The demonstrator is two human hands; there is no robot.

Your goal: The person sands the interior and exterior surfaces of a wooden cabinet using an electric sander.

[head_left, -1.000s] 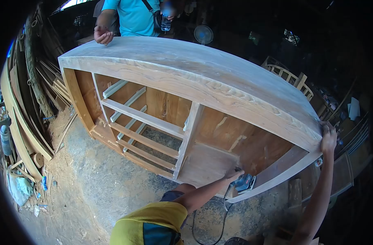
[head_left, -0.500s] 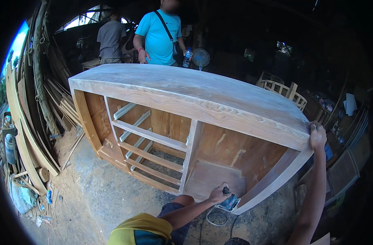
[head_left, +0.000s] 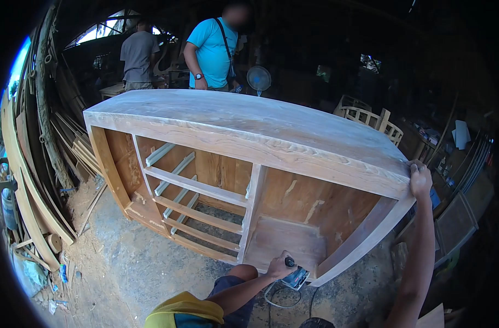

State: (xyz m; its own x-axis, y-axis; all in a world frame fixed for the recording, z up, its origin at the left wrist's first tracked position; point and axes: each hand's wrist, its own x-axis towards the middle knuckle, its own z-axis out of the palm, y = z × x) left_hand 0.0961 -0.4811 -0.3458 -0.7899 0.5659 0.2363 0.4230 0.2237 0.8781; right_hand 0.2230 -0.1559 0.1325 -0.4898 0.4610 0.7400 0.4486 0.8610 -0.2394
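My left hand point(head_left: 280, 266) is closed round the black-knobbed grip of a teal power sander point(head_left: 297, 278). The sander sits at the lower front edge of a large wooden cabinet point(head_left: 249, 143), by its right-hand compartment, and a loop of cord hangs below it. My right hand point(head_left: 420, 179) is wrapped over the cabinet's upper right front corner. Pale dust whitens the cabinet's top and front frame. Several crossbars point(head_left: 197, 210) and pale drawer runners point(head_left: 175, 174) show in the middle section. The sander's underside is hidden.
A person in a blue shirt point(head_left: 212, 52) stands behind the cabinet, with another in grey point(head_left: 137, 57) further back. A fan point(head_left: 259, 79) is nearby. Long boards point(head_left: 28, 180) lean at the left. A slatted wooden frame point(head_left: 364, 115) and a panel point(head_left: 456, 229) are at the right.
My left hand and the sander have shifted slightly left along the cabinet's lower edge. My right hand stays on the corner. The person in blue has turned and lowered the bottle.
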